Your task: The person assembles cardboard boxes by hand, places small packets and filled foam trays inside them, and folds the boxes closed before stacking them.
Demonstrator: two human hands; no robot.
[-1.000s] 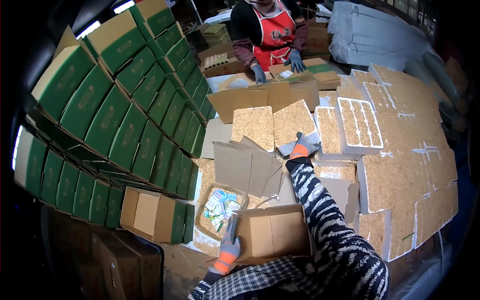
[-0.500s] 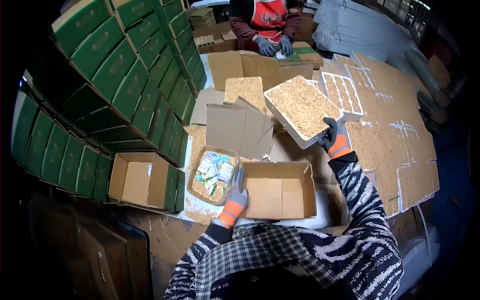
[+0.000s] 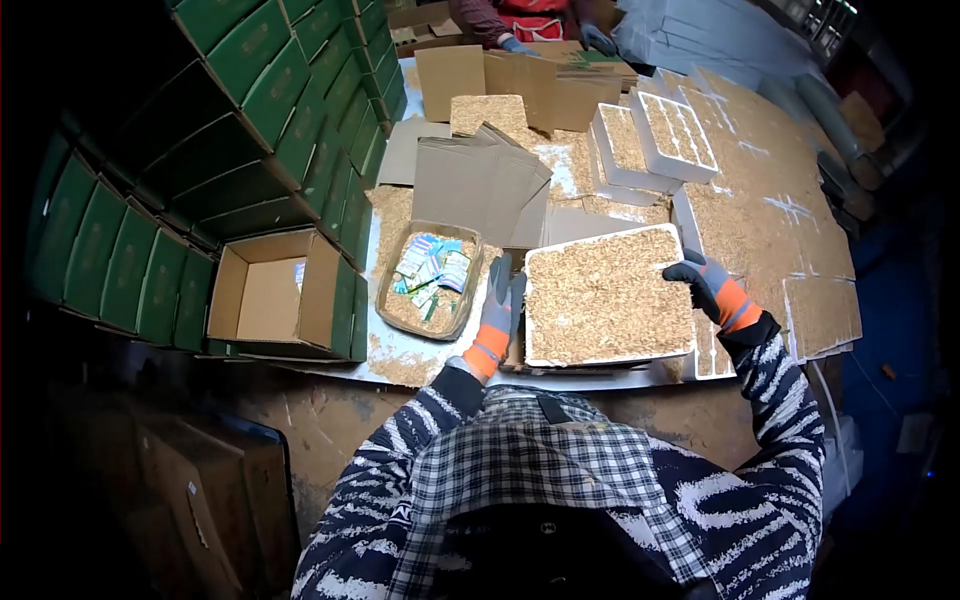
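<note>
A white foam tray (image 3: 608, 295) filled to the top with tan shavings lies over the open cardboard box and hides most of it. My right hand (image 3: 712, 288), in a grey and orange glove, grips the tray's right edge with the fingers over its rim. At the tray's left side is my left hand (image 3: 497, 310), its gloved fingers stretched out and pointing away from me along the box's left wall. Just left of that hand stands a clear plastic tub (image 3: 410, 318) holding shavings and several small printed packets (image 3: 437, 268).
Green boxes (image 3: 270, 75) are stacked high at the left, with an open carton (image 3: 318, 290) beside them. Cardboard flaps (image 3: 470, 185) stand mid-table. More white trays (image 3: 675, 140) sit back right, near shavings-covered blocks (image 3: 765, 210). Across the table is a person in a red apron (image 3: 533, 28).
My right hand has brought the tray down and toward me, from tilted in the air to roughly flat over the cardboard box. My left hand stays by the box's left side.
</note>
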